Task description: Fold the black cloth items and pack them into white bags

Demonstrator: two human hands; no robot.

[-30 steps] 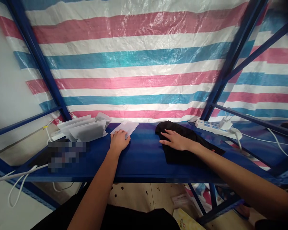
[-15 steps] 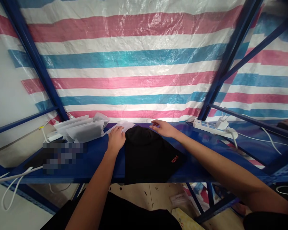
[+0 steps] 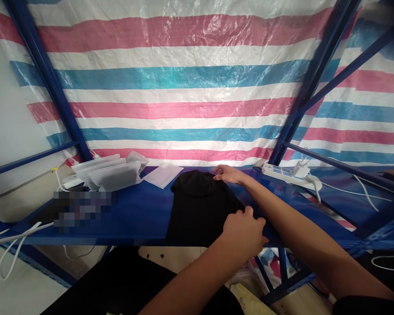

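Note:
A folded black garment (image 3: 198, 205) lies on the blue shelf (image 3: 138, 214), its near end hanging over the front edge. My left hand (image 3: 244, 232) reaches across to the garment's near right edge, fingers curled closed on the cloth. My right hand (image 3: 228, 174) is at the garment's far right corner, fingertips pinched on the fabric there. Left of the garment, a flat white packet (image 3: 164, 175) lies on its own.
A stack of white bags (image 3: 111, 173) sits at the back left of the shelf. A white power strip (image 3: 285, 173) with a plug and cables lies at the back right. Blue rack posts (image 3: 302, 83) and a striped tarp (image 3: 184, 78) close off the back. White cables (image 3: 9, 245) hang at the left.
My left hand left the white packet and crossed right to the garment's near right edge. The right hand, flat before, curled onto the far corner. The garment had slid left to the middle.

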